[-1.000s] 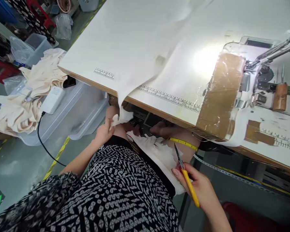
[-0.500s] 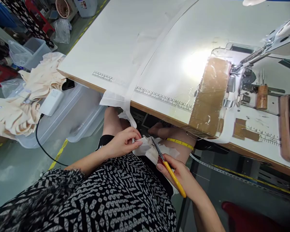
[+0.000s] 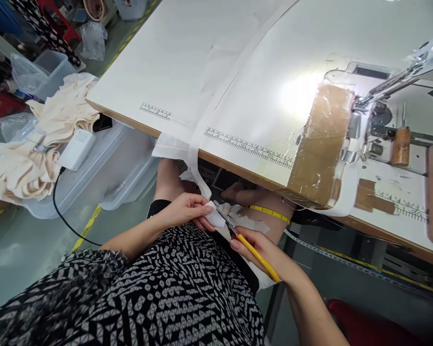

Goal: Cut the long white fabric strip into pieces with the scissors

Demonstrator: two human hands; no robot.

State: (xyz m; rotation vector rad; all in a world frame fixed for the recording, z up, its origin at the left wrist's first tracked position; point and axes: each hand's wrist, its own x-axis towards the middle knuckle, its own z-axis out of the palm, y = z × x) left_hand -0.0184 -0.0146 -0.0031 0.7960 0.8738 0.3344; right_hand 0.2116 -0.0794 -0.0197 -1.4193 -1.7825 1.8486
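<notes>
Over my lap, my left hand [image 3: 193, 210] pinches a small piece of white fabric [image 3: 215, 217] between thumb and fingers. My right hand [image 3: 254, 242] is closed around a pair of scissors with yellow handles [image 3: 258, 257]; their blades point up and left, with the tips at the edge of that fabric. Whether the blades are closed on it I cannot tell. More thin white fabric [image 3: 250, 223] lies across my thigh beneath the blades. A white strip [image 3: 199, 180] hangs over the table edge down to my left fingers.
A white table [image 3: 173, 62] with printed rulers spans the front, carrying a sewing machine [image 3: 377, 117] at right. Cream fabric pieces [image 3: 25, 173] and a white power bank [image 3: 77, 149] with a black cable rest on a clear plastic bin [image 3: 104, 168]. A yellow tape measure [image 3: 269, 212] crosses my thigh.
The held fabric now lies flatter, its smooth white end spread before the blades. The scissors have shifted slightly up and left. My left hand's fingers have moved lower under the fabric.
</notes>
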